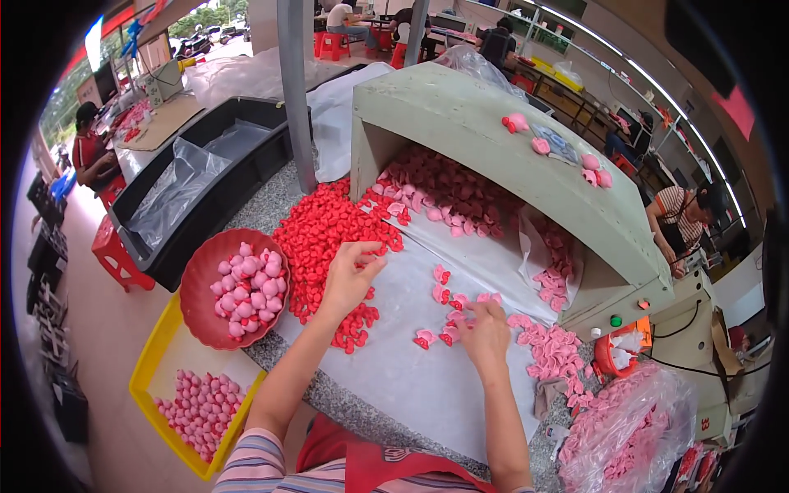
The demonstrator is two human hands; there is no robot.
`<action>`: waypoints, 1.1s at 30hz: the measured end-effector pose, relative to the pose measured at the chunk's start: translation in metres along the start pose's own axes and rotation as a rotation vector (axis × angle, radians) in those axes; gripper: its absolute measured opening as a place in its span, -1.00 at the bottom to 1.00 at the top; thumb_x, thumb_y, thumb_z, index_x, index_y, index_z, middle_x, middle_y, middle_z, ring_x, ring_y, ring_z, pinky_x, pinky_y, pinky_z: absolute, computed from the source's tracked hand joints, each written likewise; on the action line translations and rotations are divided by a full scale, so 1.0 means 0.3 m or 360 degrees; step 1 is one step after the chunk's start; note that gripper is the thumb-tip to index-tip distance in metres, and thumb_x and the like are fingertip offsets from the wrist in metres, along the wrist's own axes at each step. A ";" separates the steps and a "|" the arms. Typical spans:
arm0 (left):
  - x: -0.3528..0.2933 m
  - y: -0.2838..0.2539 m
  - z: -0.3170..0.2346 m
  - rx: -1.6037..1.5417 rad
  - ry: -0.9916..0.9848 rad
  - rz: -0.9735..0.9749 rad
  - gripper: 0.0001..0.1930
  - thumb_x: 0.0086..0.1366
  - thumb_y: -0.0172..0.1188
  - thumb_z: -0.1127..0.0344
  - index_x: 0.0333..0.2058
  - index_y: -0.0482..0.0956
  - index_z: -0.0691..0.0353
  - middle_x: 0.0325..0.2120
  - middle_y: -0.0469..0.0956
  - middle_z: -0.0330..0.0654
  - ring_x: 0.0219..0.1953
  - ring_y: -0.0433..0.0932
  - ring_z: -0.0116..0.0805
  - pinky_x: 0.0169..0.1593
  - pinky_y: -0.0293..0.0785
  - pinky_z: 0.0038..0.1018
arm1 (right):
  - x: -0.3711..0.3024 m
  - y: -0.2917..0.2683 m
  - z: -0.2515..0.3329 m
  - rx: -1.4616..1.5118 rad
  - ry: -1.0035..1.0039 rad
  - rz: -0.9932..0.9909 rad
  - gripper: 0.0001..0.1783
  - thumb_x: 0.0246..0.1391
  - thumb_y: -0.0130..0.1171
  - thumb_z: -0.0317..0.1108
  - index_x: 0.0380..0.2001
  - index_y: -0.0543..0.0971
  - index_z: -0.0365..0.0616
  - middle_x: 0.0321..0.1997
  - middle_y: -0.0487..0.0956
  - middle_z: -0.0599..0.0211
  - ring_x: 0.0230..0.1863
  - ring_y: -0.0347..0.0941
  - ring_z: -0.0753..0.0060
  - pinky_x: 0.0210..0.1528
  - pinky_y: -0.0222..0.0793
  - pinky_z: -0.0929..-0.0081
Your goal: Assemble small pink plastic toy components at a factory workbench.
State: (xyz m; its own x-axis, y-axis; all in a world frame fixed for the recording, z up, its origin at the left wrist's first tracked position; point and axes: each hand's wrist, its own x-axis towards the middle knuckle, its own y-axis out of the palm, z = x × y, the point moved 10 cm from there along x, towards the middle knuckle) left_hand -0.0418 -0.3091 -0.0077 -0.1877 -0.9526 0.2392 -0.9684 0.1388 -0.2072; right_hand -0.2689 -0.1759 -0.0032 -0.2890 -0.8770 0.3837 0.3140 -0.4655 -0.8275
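Note:
My left hand (355, 275) is raised by the right edge of a heap of small red bow-shaped pieces (320, 238). Its thumb and fingers are curled together at the tips; whatever is between them is too small to name. Over the white sheet (411, 386), my right hand (483, 333) points its closed fingers down among a few pink pieces with red bits (441, 283). I cannot make out what its fingertips pinch. To its right, flat pink pieces (555, 349) spill in a loose pile.
A grey-green arched machine (509, 123) stands behind, with pink pieces inside. At left are a red bowl (193, 283) of pink balls, a yellow tray (156, 345) and a black bin (246, 103). A clear bag (657, 403) of pink pieces sits at right. Other people work farther off.

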 end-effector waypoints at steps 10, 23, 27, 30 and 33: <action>0.098 0.158 -0.033 -0.0267 0.0151 0.0040 -0.74 0.14 0.12 0.48 -0.16 0.46 0.33 -0.47 0.53 -0.23 -0.43 0.45 -0.57 -0.37 0.38 -0.65 | 0.371 0.486 0.164 0.0170 -0.0138 -0.0020 -0.78 -0.19 0.10 -0.48 -0.37 0.46 -0.29 -0.27 0.45 0.08 -0.19 0.40 0.04 -0.23 0.42 0.23; 0.323 0.781 0.052 0.0813 0.0734 0.0066 -0.82 -0.12 0.05 0.54 -0.43 0.48 0.35 -0.38 0.41 0.07 -0.20 0.41 0.01 -0.17 0.40 -0.21 | -0.086 0.112 -0.071 0.0865 0.0118 0.0412 -0.67 -0.16 0.25 -0.43 -0.25 0.49 -0.28 -0.40 0.51 0.31 -0.38 0.38 0.51 -0.34 0.37 0.53; 0.378 0.744 0.091 0.0934 0.0468 0.0080 -0.78 -0.09 0.04 0.55 -0.36 0.44 0.35 -0.31 0.41 0.07 -0.20 0.42 0.03 -0.20 0.43 -0.16 | -0.217 -0.069 -0.065 0.1395 0.0633 0.0514 -0.68 -0.14 0.22 -0.44 -0.24 0.49 -0.28 -0.39 0.50 0.36 -0.39 0.37 0.56 -0.33 0.33 0.58; 0.382 0.720 0.051 0.1002 0.0482 0.0094 -0.79 -0.11 0.11 0.48 -0.39 0.48 0.34 -0.31 0.42 0.13 -0.27 0.48 0.03 -0.23 0.47 -0.23 | -0.234 -0.107 -0.054 0.1558 0.0715 0.0499 -0.65 -0.13 0.22 -0.43 -0.21 0.48 -0.31 -0.38 0.48 0.40 -0.40 0.34 0.60 -0.31 0.31 0.60; 0.332 0.684 0.016 0.0779 0.0393 0.0195 -0.79 -0.12 0.11 0.48 -0.40 0.48 0.32 -0.36 0.46 0.08 -0.34 0.51 0.00 -0.24 0.47 -0.24 | -0.230 -0.098 -0.067 0.1919 0.0852 0.0341 -0.73 -0.16 0.25 -0.41 -0.33 0.51 -0.24 -0.46 0.49 0.38 -0.47 0.37 0.51 -0.38 0.32 0.55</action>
State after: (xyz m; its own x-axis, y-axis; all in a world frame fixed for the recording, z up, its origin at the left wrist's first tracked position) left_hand -0.2585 -0.3769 -0.0310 -0.3842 -0.8376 0.3884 -0.7588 0.0467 -0.6497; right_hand -0.2763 -0.0993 -0.0136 -0.3638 -0.9203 -0.1437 0.9146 -0.3822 0.1324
